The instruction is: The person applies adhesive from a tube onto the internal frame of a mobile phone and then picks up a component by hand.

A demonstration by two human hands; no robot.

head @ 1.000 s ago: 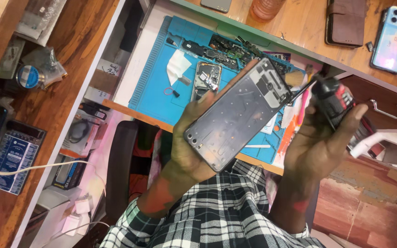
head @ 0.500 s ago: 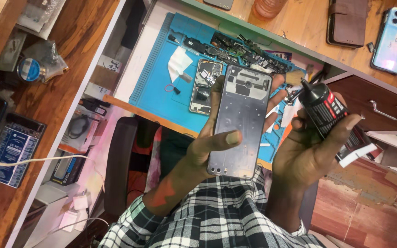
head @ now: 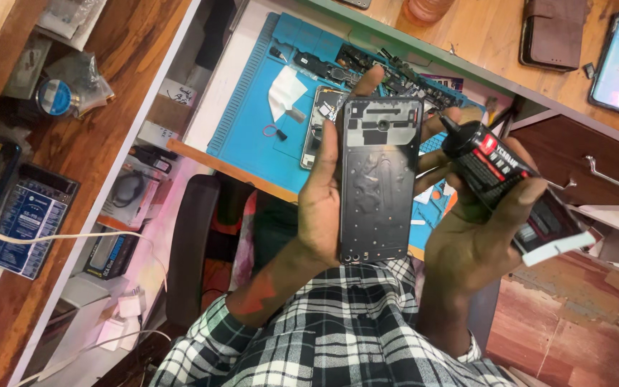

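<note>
I see my left hand (head: 324,215) with its fingers clamped around the dark phone frame (head: 380,179), held upright at the centre of view above the blue mat (head: 252,122) on the desk (head: 496,36). My right hand (head: 474,244), at three o'clock of the frame, has its fingers closed on a black glue tube (head: 485,161), nozzle tilted toward the frame's upper right edge. An opened phone (head: 318,125) lies on the mat at eleven o'clock; the tube's contents I cannot tell.
</note>
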